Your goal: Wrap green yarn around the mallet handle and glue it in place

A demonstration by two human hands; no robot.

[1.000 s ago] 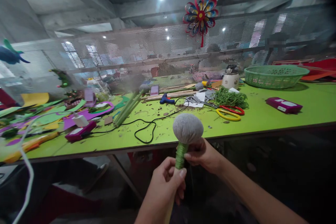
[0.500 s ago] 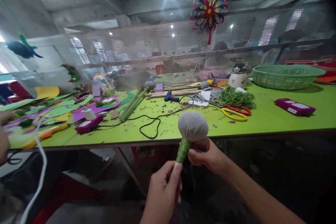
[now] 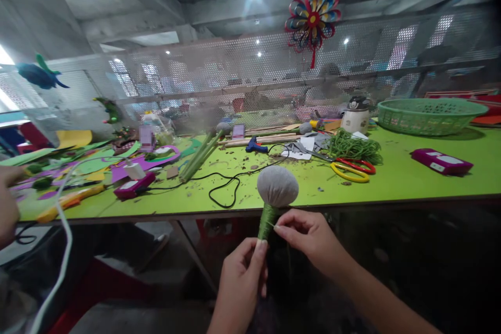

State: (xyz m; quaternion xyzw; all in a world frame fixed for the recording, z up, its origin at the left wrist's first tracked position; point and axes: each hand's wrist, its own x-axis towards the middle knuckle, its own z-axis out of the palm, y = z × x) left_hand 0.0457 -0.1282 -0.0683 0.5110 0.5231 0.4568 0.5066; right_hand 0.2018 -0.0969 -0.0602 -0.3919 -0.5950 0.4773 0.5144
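A stick with a round grey cloth head [image 3: 277,186] stands tilted in front of the table's edge. Green yarn [image 3: 266,223] is wound around its neck just under the head. My left hand [image 3: 243,276] is closed around the stick below the winding, thumb on top. To the right of the neck, my right hand [image 3: 313,237] pinches the loose strand of green yarn between thumb and fingertips, a little apart from the winding. Part of the strand hangs below the right hand. The lower end of the stick is hidden in my left hand.
On the green table [image 3: 395,182] lie scissors [image 3: 349,171], a heap of green yarn [image 3: 354,146], a blue glue gun [image 3: 257,144] with its cord, and wrapped green stems [image 3: 201,159]. A green basket [image 3: 430,117] stands at right. Another person's hand [image 3: 8,203] is at far left.
My right hand has moved from behind the neck out to its right side, drawing the strand away. The grey head has shifted slightly left.
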